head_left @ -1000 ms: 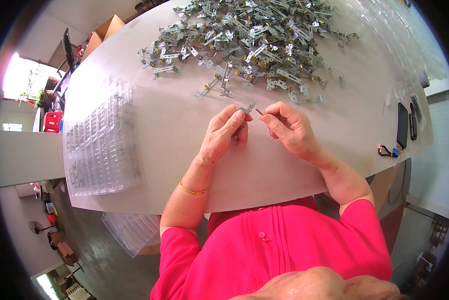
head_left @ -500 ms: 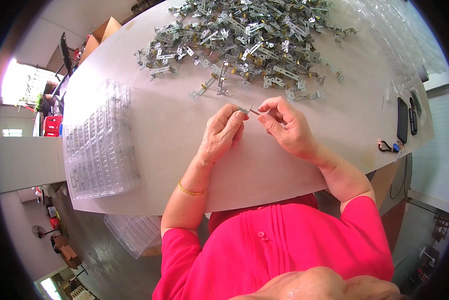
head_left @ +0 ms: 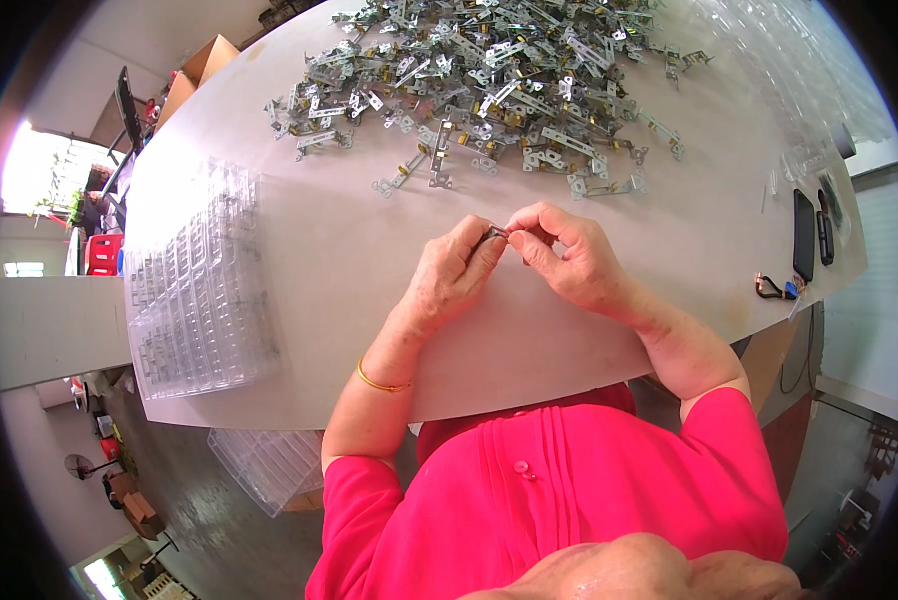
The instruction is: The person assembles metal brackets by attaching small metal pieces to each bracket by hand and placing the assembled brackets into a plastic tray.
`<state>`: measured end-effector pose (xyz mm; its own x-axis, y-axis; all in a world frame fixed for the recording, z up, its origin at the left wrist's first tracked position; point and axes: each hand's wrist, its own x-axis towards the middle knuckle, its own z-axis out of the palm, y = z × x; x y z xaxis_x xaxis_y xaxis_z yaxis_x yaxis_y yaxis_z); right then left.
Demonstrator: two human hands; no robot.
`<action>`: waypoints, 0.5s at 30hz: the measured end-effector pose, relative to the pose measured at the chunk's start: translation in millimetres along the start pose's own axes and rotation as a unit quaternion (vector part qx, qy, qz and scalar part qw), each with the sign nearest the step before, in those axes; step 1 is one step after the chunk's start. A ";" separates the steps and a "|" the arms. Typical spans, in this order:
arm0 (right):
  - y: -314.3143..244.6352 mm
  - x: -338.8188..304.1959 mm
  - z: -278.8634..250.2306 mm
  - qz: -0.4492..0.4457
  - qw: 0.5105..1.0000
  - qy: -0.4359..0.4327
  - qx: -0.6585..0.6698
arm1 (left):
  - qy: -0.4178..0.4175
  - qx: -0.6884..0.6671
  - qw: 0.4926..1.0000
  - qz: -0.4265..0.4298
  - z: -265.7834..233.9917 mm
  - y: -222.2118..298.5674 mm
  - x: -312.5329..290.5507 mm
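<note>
Over the near middle of the table, my left hand point(head_left: 451, 272) pinches a small metal bracket point(head_left: 494, 233) between thumb and forefinger. Most of the piece is hidden by the fingers. My right hand point(head_left: 581, 262) meets it from the other side, thumb and forefinger closed on the bracket's free end. Both sets of fingertips are almost touching. Beyond the hands lies a large heap of silvery metal brackets point(head_left: 499, 100), some with brass-coloured parts. Several loose ones lie along its near edge.
Stacked clear plastic trays point(head_left: 204, 290) stand on the table's left side. At the right lie a black phone-like slab point(head_left: 803, 236), a dark slim tool point(head_left: 825, 238) and black-handled snips point(head_left: 769, 288). Clear plastic packaging point(head_left: 799, 80) covers the far right. More clear trays point(head_left: 269, 465) sit below the table edge.
My right thumb and forefinger, apart before, have closed on the bracket's end. Both hands have drawn together, and the thin part that stuck out between them is now mostly covered.
</note>
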<state>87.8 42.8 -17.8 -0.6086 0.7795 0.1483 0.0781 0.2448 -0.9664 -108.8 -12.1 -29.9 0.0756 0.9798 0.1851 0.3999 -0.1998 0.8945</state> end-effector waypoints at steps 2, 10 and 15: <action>-0.5 1.8 0.3 -0.045 0.998 0.024 -0.043 | 0.003 0.030 0.999 0.016 1.6 0.3 -0.5; 5.6 3.9 0.0 -0.137 0.981 0.137 0.009 | -0.037 -0.120 0.990 -0.070 1.9 10.0 -0.4; -3.9 2.5 -0.8 0.049 0.990 0.078 0.108 | -0.012 -0.369 0.909 -0.195 -10.6 3.2 1.8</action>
<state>86.6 44.3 -13.5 -0.4755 0.8773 0.0656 -0.0494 0.0478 -0.9976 -117.0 -11.0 -22.4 0.0836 0.9751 -0.2053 -0.3209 0.2214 0.9209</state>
